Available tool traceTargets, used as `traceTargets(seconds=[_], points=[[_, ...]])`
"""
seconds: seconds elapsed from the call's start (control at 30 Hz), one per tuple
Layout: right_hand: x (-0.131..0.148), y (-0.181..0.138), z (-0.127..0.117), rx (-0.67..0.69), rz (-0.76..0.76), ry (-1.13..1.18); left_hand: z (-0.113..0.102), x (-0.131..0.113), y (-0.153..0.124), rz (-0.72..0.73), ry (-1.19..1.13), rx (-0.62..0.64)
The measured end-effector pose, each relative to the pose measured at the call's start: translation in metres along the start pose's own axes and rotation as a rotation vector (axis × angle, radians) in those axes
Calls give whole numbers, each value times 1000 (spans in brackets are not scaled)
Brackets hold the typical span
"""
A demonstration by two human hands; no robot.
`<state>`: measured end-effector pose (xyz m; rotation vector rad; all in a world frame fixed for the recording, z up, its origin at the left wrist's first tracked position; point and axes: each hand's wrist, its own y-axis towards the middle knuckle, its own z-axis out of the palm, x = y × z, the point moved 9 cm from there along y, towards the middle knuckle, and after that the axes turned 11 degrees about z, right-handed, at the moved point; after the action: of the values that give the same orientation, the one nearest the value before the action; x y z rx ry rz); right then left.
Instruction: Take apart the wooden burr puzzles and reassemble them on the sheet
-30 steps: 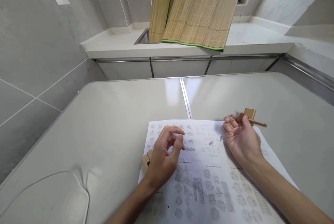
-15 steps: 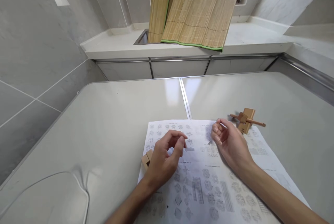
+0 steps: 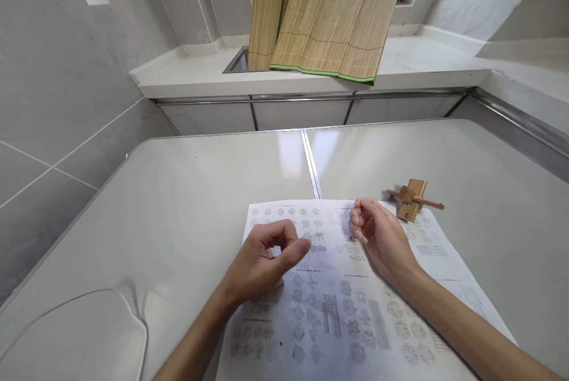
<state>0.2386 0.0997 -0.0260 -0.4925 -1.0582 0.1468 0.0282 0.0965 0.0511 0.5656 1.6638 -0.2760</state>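
Note:
My left hand (image 3: pixel 262 259) hovers low over the left edge of a printed instruction sheet (image 3: pixel 338 310), fingers loosely curled, thumb and forefinger close together, nothing seen in them. The small wooden block seen beside it earlier is now hidden under it. My right hand (image 3: pixel 377 236) rests on the sheet's upper middle, palm turned left, fingers half curled and empty. A wooden puzzle piece (image 3: pixel 411 198), a block with a thin stick through it, lies at the sheet's far right corner, a short way right of my right hand.
The sheet lies on a pale grey table (image 3: pixel 178 203) with a seam (image 3: pixel 311 165) down its middle. A white cord (image 3: pixel 133 316) loops at the near left. Beyond the table, bamboo mats (image 3: pixel 320 13) lean on a white ledge (image 3: pixel 422 67). Tiled wall at left.
My right hand let go of the wooden puzzle piece, which now lies on the sheet, and drew back to the left. My left hand shifted left, covering the small block.

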Motion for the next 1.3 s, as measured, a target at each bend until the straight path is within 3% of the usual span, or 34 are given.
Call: traceTargets(seconds=[0.1,0.33,0.57,0.67,0.8,0.93,1.3], points=[[1,0,1,6,-1,-2,-19,-5,3,5,110,-62],[0,0,2,22,-11,-16,-62,-2,-2,3,623,-211],[-2,0,3,25,-10,-82,-83,13,-20,-42,773,-307],[-2,-2,5,35,-19,-116,-82,15,-29,-92,760,-290],[-2,-5,11,59,-40,-171,-70,20,-49,-153,772,-170],[-3,-11,18,75,-73,-297,-61,20,-75,-164,841,-157],[-10,-18,33,178,-165,-614,-45,24,-111,-79,955,-278]])
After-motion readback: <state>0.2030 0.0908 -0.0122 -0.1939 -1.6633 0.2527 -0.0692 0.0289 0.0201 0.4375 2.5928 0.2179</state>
